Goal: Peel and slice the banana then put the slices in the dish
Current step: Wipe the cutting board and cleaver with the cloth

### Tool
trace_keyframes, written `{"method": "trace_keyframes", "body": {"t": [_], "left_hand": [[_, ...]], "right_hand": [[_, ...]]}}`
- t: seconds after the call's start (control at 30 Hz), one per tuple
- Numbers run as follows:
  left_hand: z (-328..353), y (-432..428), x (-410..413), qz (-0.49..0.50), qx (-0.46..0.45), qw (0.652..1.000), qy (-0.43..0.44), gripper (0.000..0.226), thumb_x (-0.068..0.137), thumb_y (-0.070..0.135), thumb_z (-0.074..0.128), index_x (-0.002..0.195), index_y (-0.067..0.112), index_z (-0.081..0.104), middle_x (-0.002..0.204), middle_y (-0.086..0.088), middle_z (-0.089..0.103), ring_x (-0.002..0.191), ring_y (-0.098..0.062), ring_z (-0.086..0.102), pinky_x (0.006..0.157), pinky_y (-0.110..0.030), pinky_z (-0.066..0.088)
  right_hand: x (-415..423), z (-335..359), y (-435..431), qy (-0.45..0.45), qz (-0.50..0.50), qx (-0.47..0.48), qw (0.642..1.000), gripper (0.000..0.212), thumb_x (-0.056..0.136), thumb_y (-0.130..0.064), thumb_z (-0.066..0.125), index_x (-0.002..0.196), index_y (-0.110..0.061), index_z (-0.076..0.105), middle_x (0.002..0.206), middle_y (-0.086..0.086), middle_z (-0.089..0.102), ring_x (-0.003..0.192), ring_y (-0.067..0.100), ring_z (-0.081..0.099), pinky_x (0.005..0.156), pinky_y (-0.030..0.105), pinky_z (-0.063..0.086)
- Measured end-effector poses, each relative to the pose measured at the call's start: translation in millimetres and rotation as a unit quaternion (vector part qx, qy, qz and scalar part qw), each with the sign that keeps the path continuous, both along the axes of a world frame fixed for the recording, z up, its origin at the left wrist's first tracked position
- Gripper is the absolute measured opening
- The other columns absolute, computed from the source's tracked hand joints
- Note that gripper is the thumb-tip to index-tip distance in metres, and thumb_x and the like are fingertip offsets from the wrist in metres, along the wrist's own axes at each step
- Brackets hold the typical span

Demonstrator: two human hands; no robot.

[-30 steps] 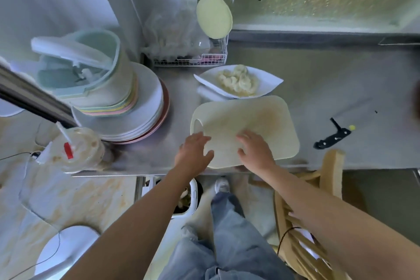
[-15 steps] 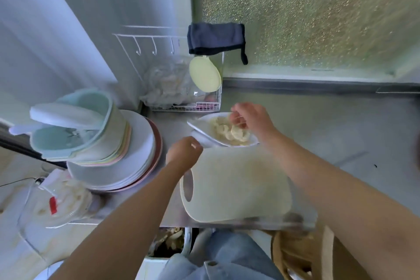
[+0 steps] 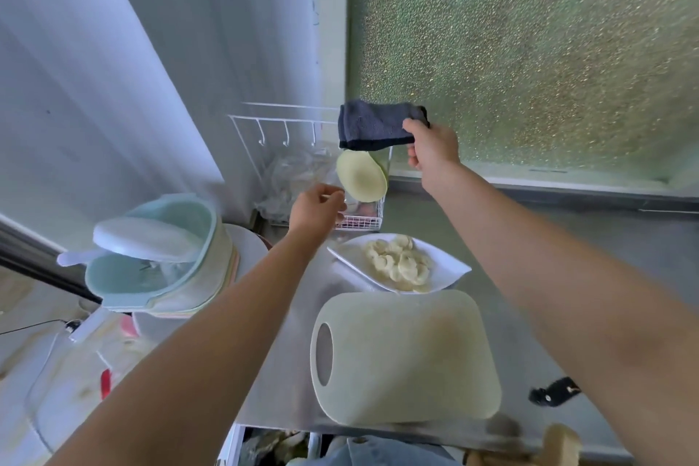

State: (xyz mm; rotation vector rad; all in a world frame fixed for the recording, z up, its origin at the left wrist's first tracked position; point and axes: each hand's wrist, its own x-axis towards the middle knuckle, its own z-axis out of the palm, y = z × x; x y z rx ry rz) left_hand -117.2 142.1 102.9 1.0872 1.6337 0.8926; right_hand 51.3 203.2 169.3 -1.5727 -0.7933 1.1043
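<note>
At the bottom edge, a light wooden chair top (image 3: 560, 442) and blue denim trousers (image 3: 382, 455) sit just under the front lip of the grey metal counter (image 3: 612, 238). One pale green rounded plastic cutting board (image 3: 408, 356) lies bare on the counter, its near edge overhanging that lip. To its right is open counter, apart from one black knife handle (image 3: 553, 392); the right forearm cuts off its blade.

Just beyond the board, its rim over the board's far edge, stands one white pointed dish (image 3: 450, 269) holding the pale banana slices (image 3: 399, 261). They overlap in a heap too blurred to count.

On the left, one teal bowl with a white lid (image 3: 151, 253) tops a stack of plates.

The left hand (image 3: 317, 209) hovers before a white wire basket (image 3: 363, 219), fingers curled; I cannot tell whether it pinches anything. One round pale green disc (image 3: 362, 176) hangs there.

Farthest, the right hand (image 3: 433, 152) grips the right end of one dark blue cloth (image 3: 372, 124) draped over a white wire rail with three visible hooks (image 3: 286, 132).
</note>
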Motion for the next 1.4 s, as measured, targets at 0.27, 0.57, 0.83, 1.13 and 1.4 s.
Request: {"method": "trace_keyframes", "body": {"t": [0.27, 0.57, 0.83, 1.13, 1.4], "left_hand": [[17, -4, 9, 0.066, 0.007, 0.983, -0.172, 0.043, 0.099, 0.037, 0.040, 0.105, 0.002, 0.065, 0.084, -0.012, 0.068, 0.069, -0.022, 0.063, 0.066, -0.031, 0.051], [-16, -59, 39, -0.111, -0.036, 0.956, -0.270, 0.029, 0.090, 0.025, 0.064, 0.111, 0.006, 0.064, 0.097, -0.010, 0.070, 0.090, -0.026, 0.066, 0.069, -0.036, 0.058], [-59, -124, 47, -0.150, -0.216, 0.909, -0.324, 0.054, 0.099, 0.039, 0.024, 0.116, 0.008, 0.065, 0.107, -0.019, 0.069, 0.092, -0.033, 0.068, 0.080, -0.044, 0.057], [-134, -157, 9, -0.127, -0.108, 0.973, 0.161, 0.024, 0.090, 0.023, 0.050, 0.107, 0.024, 0.067, 0.099, -0.002, 0.060, 0.083, -0.026, 0.058, 0.071, -0.036, 0.052], [-157, -159, -3, -0.265, -0.025, 0.864, 0.428, 0.078, 0.074, 0.041, 0.077, 0.139, 0.022, 0.039, 0.141, 0.000, 0.034, 0.129, -0.022, 0.032, 0.103, -0.036, 0.039]], "right_hand": [[27, 8, -32, 0.281, 0.077, 0.073, 0.954, 0.015, 0.078, -0.019, 0.049, 0.089, -0.013, 0.058, 0.081, 0.001, 0.063, 0.077, 0.014, 0.058, 0.068, 0.025, 0.045], [44, -63, -104, 0.050, 0.085, -0.090, 0.991, 0.033, 0.082, -0.003, 0.052, 0.113, -0.015, 0.052, 0.085, 0.011, 0.055, 0.077, 0.023, 0.052, 0.065, 0.029, 0.041], [30, -130, -196, 0.060, 0.233, -0.187, 0.952, 0.036, 0.085, -0.038, 0.067, 0.114, -0.021, 0.052, 0.107, 0.004, 0.065, 0.098, 0.016, 0.066, 0.082, 0.029, 0.052], [70, -188, -225, -0.134, 0.021, -0.215, 0.967, 0.007, 0.084, -0.006, 0.052, 0.091, -0.005, 0.053, 0.083, 0.018, 0.061, 0.068, 0.032, 0.062, 0.060, 0.037, 0.053], [97, -222, -201, -0.409, -0.029, -0.153, 0.899, 0.042, 0.086, -0.004, 0.055, 0.126, -0.009, 0.043, 0.134, 0.018, 0.029, 0.112, 0.037, 0.043, 0.087, 0.038, 0.045]]}}
